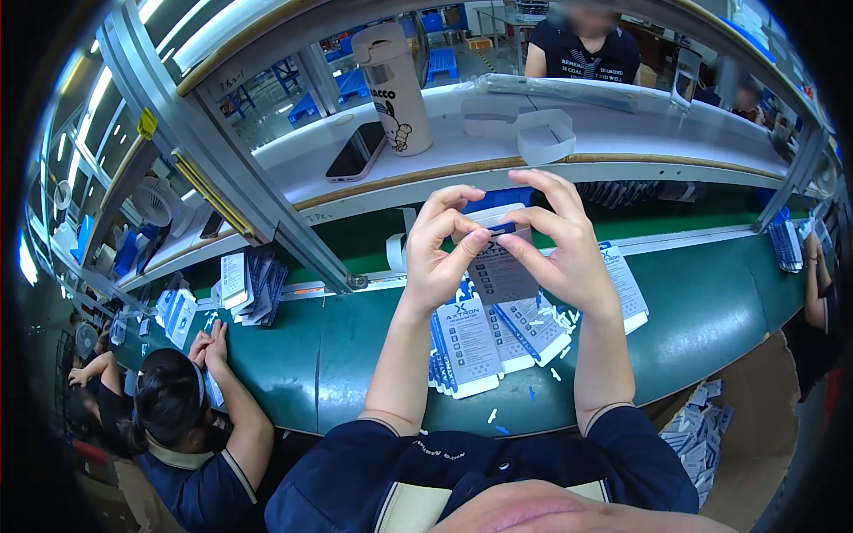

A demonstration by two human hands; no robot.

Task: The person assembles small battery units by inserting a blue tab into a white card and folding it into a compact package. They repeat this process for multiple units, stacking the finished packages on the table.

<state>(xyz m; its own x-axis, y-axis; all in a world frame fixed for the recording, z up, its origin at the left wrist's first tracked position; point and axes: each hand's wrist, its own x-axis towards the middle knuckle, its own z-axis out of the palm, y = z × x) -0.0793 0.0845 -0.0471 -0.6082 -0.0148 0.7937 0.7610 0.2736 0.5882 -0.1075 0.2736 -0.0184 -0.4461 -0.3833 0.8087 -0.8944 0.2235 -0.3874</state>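
Note:
Both my hands are raised over the bench, gripping one flat printed box in grey, white and blue by its upper end. My left hand pinches its left corner between thumb and fingers. On the other corner, my right hand presses with the thumb, its fingers curved above. A blue strip shows along the box's top edge between the thumbs. Below lie several similar flat boxes, partly stacked and overlapping. Small white strips are scattered beside them, with a few blue bits nearer me.
A green bench runs across, under a white shelf holding a tumbler and a phone. A co-worker sits at left near more stacked boxes. At lower right, a large carton contains many small packages. Another person faces me beyond the shelf.

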